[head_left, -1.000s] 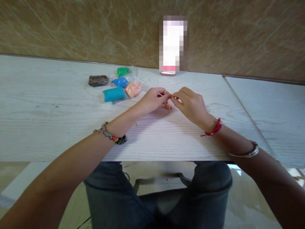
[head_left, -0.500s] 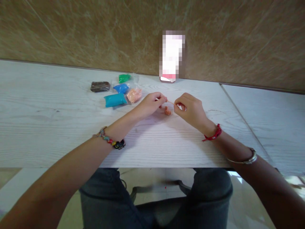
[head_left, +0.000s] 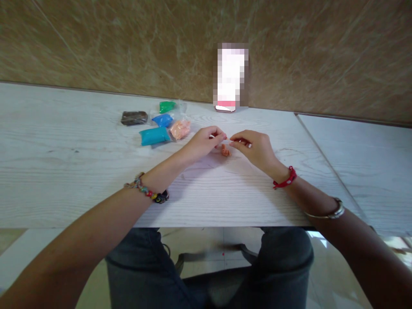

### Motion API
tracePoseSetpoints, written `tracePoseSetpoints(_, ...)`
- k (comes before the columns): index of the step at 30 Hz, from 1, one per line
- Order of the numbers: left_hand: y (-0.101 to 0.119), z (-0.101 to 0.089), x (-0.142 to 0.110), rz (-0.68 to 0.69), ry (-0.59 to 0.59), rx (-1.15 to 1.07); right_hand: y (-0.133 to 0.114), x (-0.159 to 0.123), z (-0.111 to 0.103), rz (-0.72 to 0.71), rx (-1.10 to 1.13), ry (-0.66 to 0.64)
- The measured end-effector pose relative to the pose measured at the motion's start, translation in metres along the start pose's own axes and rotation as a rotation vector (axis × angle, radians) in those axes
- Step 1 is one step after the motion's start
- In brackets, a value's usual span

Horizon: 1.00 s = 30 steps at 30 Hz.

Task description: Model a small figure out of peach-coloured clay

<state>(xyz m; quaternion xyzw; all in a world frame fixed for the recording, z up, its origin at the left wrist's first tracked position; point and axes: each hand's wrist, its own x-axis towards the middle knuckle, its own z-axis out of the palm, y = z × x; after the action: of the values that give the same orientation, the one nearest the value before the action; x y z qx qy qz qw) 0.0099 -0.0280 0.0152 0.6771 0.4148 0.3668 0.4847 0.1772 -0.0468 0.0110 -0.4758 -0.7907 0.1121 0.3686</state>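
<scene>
Seemingly pinching clay strand (head_left: 228, 140) w/ L hand (head_left: 207, 140), holding R hand (head_left: 256, 146) just beside, prob. for fine control; not making out R grip. Having orange clay lump (head_left: 225, 151) near on desk (head_left: 196, 195), prob. for easy reach; leaning phone (head_left: 229, 79) vs. wall (head_left: 309, 64) for viewing, prob.

White wood-grain table (head_left: 80, 171), small orange lump (head_left: 225, 150), five coloured packets (head_left: 155, 136), propped phone (head_left: 229, 79)

Observed bare left hand (head_left: 206, 140) and bare right hand (head_left: 255, 145) with fingertips close together near small, orange, clay-like lump (head_left: 225, 150) on white wood-grained surface (head_left: 74, 171). Could not resolve pinch contents. Logged farther left: plastic-wrapped brown block (head_left: 134, 118), green packet (head_left: 166, 106), blue packet (head_left: 162, 120), turquoise packet (head_left: 154, 136), peach packet (head_left: 180, 129).
</scene>
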Motion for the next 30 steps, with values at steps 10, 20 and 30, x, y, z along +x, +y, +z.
tracePoseSetpoints(10,-0.001,0.001,0.000,0.048,0.034,0.024,-0.001,0.000,0.008,0.173,0.203,-0.020)
tracePoseSetpoints(20,0.002,-0.001,0.000,0.019,0.064,0.074,0.002,0.002,0.004,0.142,0.145,0.034)
tracePoseSetpoints(30,-0.022,-0.024,0.009,0.116,0.064,0.824,0.017,0.007,-0.002,0.281,0.066,-0.097)
